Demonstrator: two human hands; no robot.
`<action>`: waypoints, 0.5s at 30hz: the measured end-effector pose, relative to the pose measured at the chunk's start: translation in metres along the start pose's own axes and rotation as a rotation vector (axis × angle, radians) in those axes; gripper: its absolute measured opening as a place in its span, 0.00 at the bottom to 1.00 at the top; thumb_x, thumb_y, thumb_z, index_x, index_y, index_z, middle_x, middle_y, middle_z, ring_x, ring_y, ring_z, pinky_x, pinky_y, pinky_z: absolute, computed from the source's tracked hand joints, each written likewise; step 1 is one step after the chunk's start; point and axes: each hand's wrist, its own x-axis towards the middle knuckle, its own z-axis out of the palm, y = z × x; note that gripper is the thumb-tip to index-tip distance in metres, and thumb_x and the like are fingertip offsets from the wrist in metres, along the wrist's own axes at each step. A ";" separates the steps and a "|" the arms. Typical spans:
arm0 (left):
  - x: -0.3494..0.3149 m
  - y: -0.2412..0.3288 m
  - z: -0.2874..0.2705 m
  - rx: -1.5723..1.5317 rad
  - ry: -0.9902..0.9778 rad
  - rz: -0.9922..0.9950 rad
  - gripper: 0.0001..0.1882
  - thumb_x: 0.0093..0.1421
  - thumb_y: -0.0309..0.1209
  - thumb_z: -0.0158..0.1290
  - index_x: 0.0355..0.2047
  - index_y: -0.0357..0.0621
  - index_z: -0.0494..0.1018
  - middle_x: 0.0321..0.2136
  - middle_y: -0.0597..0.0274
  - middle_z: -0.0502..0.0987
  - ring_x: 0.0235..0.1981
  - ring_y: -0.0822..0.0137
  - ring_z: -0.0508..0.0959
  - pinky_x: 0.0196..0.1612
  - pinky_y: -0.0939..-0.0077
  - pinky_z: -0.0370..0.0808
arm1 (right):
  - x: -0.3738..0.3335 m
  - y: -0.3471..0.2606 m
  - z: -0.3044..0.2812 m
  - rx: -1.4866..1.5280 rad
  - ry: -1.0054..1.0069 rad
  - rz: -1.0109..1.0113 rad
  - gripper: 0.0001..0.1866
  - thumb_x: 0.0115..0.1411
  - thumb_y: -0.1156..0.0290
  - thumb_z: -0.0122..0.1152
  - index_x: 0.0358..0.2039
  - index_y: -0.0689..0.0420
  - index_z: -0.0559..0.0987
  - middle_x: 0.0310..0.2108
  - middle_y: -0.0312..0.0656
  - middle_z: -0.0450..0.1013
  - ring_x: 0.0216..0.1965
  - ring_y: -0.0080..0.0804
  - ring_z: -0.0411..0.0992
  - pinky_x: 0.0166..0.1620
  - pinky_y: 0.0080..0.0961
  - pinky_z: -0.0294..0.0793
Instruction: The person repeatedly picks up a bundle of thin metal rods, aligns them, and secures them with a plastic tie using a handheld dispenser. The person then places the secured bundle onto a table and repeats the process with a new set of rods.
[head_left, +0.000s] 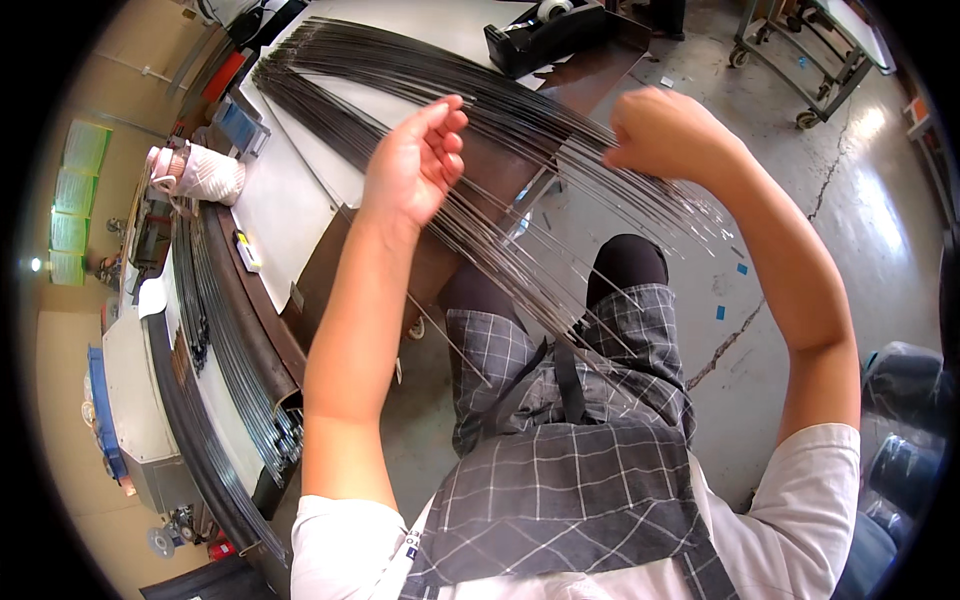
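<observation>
Many thin dark metal rods [390, 52] lie fanned across the white and brown table, their near ends sticking out over its edge. A second sheaf of rods [490, 255] slants down over my lap, its ends spread out against the checked apron [570, 480]. Above this sheaf, my left hand [420, 160] is raised with its palm showing, fingers loosely curled and nothing visible in them. My right hand [668, 132] is closed just over the outer ends of the far rods; its fingertips are partly hidden, so what they hold is unclear.
A black tape dispenser [550, 38] stands at the table's back. To the left are a pink quilted bottle holder [205, 172], a small yellow and white box [246, 251] and bundled dark rods [235, 350]. A wheeled cart [825, 60] stands far right; blue scraps [720, 313] litter the floor.
</observation>
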 end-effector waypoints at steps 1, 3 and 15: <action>0.012 0.007 -0.002 0.127 0.023 0.080 0.09 0.57 0.33 0.52 0.38 0.44 0.74 0.27 0.70 0.75 0.23 0.81 0.71 0.21 0.89 0.69 | 0.016 -0.002 0.000 0.022 0.048 -0.012 0.16 0.46 0.59 0.61 0.20 0.61 0.75 0.21 0.49 0.71 0.28 0.47 0.71 0.33 0.35 0.70; 0.040 0.020 0.006 0.439 0.070 0.225 0.10 0.58 0.36 0.51 0.38 0.48 0.75 0.27 0.75 0.74 0.25 0.83 0.70 0.25 0.88 0.69 | 0.056 0.001 0.007 0.113 0.352 -0.053 0.15 0.49 0.61 0.57 0.21 0.61 0.74 0.21 0.49 0.71 0.28 0.48 0.70 0.33 0.36 0.70; 0.163 0.077 0.058 1.511 -0.367 0.260 0.15 0.58 0.42 0.49 0.37 0.47 0.77 0.35 0.67 0.77 0.40 0.75 0.71 0.42 0.79 0.64 | 0.160 0.031 0.028 -0.110 0.779 -0.138 0.11 0.52 0.68 0.48 0.21 0.59 0.76 0.26 0.43 0.71 0.37 0.39 0.69 0.40 0.33 0.68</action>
